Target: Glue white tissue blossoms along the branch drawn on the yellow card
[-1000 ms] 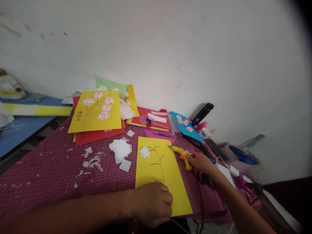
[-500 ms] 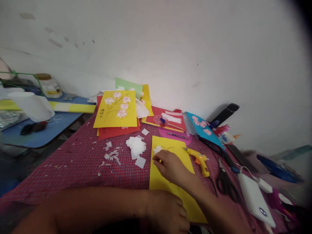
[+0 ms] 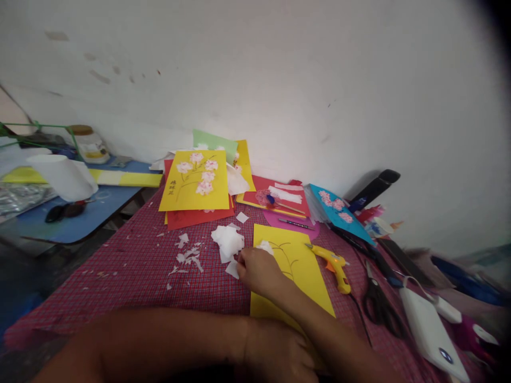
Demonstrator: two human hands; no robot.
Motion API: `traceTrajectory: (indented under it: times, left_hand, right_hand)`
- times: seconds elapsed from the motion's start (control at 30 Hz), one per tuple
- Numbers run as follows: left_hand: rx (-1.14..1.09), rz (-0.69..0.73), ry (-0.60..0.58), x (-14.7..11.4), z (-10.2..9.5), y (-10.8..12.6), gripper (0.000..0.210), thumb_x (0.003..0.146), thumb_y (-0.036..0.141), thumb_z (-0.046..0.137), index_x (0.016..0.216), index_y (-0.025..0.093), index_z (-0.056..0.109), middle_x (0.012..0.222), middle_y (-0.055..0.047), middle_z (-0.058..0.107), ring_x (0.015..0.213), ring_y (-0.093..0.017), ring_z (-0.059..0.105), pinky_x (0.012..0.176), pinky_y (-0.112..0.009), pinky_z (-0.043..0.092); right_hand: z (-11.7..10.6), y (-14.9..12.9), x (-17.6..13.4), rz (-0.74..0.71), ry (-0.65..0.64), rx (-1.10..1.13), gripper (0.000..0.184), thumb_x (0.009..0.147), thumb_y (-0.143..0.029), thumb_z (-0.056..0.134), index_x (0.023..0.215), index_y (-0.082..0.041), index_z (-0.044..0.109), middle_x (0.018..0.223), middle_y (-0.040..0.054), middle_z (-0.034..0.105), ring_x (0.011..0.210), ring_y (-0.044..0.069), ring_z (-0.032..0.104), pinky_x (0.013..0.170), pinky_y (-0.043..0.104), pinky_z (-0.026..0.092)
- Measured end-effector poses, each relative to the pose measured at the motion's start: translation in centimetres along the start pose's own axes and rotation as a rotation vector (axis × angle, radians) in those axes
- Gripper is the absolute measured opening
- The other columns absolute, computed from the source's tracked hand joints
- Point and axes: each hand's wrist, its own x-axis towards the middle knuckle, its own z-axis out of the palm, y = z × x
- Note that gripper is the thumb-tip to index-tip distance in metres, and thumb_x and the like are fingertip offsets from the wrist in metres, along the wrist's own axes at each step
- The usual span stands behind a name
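A yellow sheet [image 3: 293, 266] with thin dark drawn stems lies on the table, a white paper blossom [image 3: 265, 247] near its upper left. My right hand [image 3: 258, 272] reaches across the sheet's left edge, fingers pinched together at a white paper square [image 3: 231, 269], partly covering it. Beside its fingertips lies a pile of white paper squares [image 3: 227, 242]. My left hand [image 3: 281, 351] rests low over the sheet's bottom part, its fingers extended but dim and partly hidden by my right forearm.
A yellow glue gun [image 3: 333, 266], black scissors [image 3: 379, 303] and a white power bank [image 3: 433, 332] lie to the right. Paper scraps [image 3: 189, 258] are scattered left. Behind sit a yellow flower picture [image 3: 195, 181] and a blue one [image 3: 339, 213]. A wall [image 3: 279, 80] closes off the back.
My right hand has moved left from the white blossom to the paper squares, uncovering the drawn stems. My left hand stays low on the sheet. The view has shifted slightly.
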Motion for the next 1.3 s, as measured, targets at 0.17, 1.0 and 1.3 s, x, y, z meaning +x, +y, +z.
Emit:
traceTrajectory:
  times: [0.17, 1.0, 1.3]
  left_hand:
    - [0.067, -0.033, 0.033, -0.5, -0.2, 0.2, 0.014, 0.077, 0.029, 0.066, 0.067, 0.025, 0.057, 0.075, -0.001, 0.067, 0.071, -0.017, 0.062, 0.064, -0.033, 0.048]
    - [-0.965, -1.104, 1.054, -3.1, -6.0, -2.8, 0.020, 0.085, 0.034, 0.060, 0.083, 0.014, 0.060, 0.071, -0.001, 0.064, 0.062, -0.012, 0.060, 0.059, -0.024, 0.047]
    - [-1.092, -1.157, 1.068, -2.8, -6.1, -3.1, 0.018, 0.078, 0.031, 0.060, 0.078, 0.013, 0.059, 0.065, -0.001, 0.064, 0.055, -0.012, 0.059, 0.054, -0.024, 0.047]
  right_hand:
    - [-1.0, 1.5, -1.7, 0.010, 0.162, 0.236, 0.012, 0.083, -0.021, 0.055, 0.075, -0.019, 0.064, 0.078, 0.0033, 0.069, 0.071, 0.016, 0.061, 0.061, 0.025, 0.037]
    - [-4.8, 11.0, -5.9, 0.141, 0.201, 0.774, 0.019, 0.088, -0.034, 0.054, 0.082, -0.018, 0.063, 0.066, -0.0010, 0.063, 0.051, 0.011, 0.058, 0.047, 0.020, 0.042]
    - [-6.5, 19.9, 8.1, 0.314, 0.398, 0.078, 0.016, 0.087, -0.023, 0.063, 0.099, -0.015, 0.069, 0.102, 0.0156, 0.069, 0.095, 0.026, 0.064, 0.081, 0.033, 0.050]
